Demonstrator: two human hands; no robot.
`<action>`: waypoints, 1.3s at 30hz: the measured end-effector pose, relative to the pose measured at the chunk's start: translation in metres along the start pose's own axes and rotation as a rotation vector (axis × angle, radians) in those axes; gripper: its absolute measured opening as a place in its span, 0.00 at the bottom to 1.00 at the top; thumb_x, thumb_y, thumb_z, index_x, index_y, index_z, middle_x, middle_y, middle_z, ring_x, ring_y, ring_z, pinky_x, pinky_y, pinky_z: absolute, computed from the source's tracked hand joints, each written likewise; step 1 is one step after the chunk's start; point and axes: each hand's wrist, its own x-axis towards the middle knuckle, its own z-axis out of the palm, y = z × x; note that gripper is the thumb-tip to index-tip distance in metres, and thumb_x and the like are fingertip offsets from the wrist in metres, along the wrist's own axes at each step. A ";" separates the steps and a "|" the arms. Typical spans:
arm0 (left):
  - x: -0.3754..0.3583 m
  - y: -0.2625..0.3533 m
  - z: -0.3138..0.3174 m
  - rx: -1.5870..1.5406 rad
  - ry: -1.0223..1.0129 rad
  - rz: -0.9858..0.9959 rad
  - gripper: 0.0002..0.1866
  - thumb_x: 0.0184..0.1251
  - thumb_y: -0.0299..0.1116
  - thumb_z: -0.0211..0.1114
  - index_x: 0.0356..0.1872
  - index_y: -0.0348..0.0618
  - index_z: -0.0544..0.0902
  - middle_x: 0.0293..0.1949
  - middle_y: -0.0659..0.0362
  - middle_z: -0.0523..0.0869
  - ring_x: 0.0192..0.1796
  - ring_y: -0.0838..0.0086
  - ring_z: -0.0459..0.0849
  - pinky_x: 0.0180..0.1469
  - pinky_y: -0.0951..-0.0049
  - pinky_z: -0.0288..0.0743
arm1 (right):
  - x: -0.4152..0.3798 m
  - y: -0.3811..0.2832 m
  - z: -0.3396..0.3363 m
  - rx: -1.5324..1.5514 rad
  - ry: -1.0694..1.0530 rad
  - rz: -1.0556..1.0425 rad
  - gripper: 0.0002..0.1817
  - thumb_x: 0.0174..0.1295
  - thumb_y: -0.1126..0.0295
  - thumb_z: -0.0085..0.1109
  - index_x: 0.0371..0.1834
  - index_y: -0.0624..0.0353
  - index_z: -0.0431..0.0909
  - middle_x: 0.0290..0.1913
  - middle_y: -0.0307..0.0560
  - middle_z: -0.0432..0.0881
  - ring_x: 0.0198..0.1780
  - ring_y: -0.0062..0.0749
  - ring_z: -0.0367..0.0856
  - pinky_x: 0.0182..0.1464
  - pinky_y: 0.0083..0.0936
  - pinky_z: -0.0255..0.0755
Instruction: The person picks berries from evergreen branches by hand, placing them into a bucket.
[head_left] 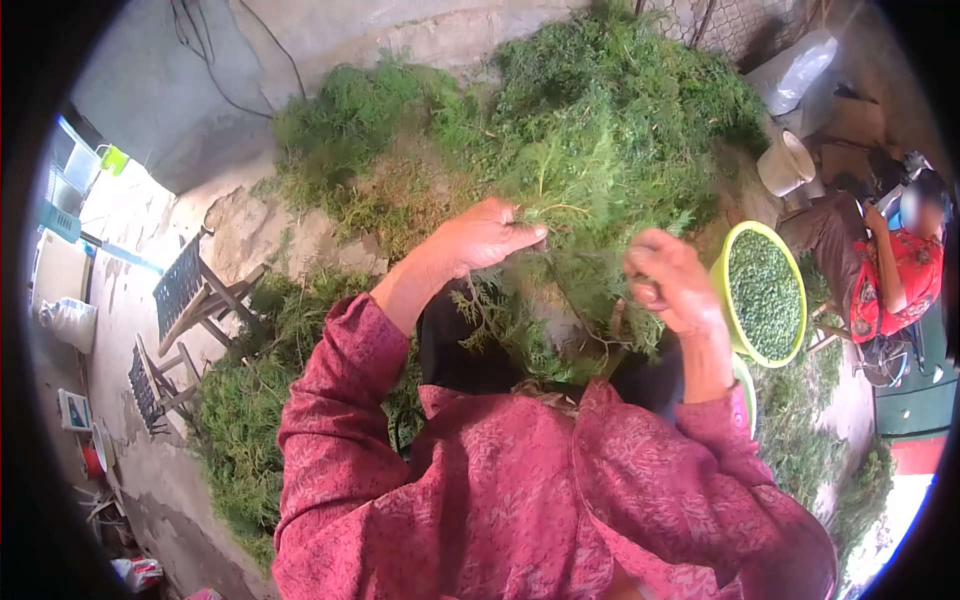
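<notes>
A leafy green branch (585,185) extends up and to the right from my left hand (490,238), whose fingers are closed on its stem. To the right, my right hand (675,280) is curled, somewhat blurred, apart from my left hand; whether anything is in its fingers cannot be made out. A yellow-green rimmed basin (735,310) full of small green pieces (765,295) stands just right of my right hand. Thin twigs (590,340) and more greenery lie below and between my hands, over my lap.
Large heaps of cut greenery (640,90) lie ahead and at the left. Low stools (190,300) stand on the left. A pale bucket (786,163) is at the back right. Another person in a red patterned top (905,275) sits at the far right.
</notes>
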 end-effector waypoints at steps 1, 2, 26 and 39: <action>0.000 0.000 0.000 0.002 0.000 0.000 0.18 0.60 0.43 0.59 0.32 0.33 0.80 0.30 0.56 0.81 0.31 0.76 0.75 0.35 0.70 0.68 | 0.007 0.002 0.006 0.001 -0.001 -0.001 0.04 0.57 0.73 0.53 0.31 0.60 0.70 0.24 0.37 0.72 0.16 0.14 0.63 0.13 0.09 0.50; -0.001 0.000 0.000 -0.081 -0.022 -0.014 0.17 0.59 0.42 0.60 0.35 0.33 0.79 0.31 0.57 0.81 0.32 0.77 0.75 0.35 0.74 0.69 | 0.014 0.004 0.013 -0.186 0.032 -0.045 0.06 0.55 0.71 0.56 0.31 0.61 0.71 0.23 0.37 0.72 0.17 0.13 0.63 0.15 0.10 0.54; -0.009 0.010 -0.016 -0.200 0.053 -0.135 0.20 0.55 0.45 0.64 0.28 0.33 0.80 0.31 0.58 0.81 0.34 0.78 0.76 0.34 0.78 0.68 | 0.031 -0.003 0.017 0.120 -0.135 0.049 0.07 0.59 0.72 0.50 0.39 0.59 0.67 0.29 0.41 0.73 0.20 0.15 0.66 0.13 0.09 0.51; 0.001 0.024 -0.007 -0.054 -0.089 -0.101 0.19 0.56 0.44 0.63 0.35 0.35 0.80 0.26 0.62 0.78 0.27 0.80 0.71 0.28 0.77 0.64 | 0.052 0.020 0.029 -0.312 -0.116 -0.327 0.16 0.54 0.68 0.62 0.43 0.63 0.75 0.31 0.38 0.79 0.31 0.15 0.72 0.35 0.16 0.68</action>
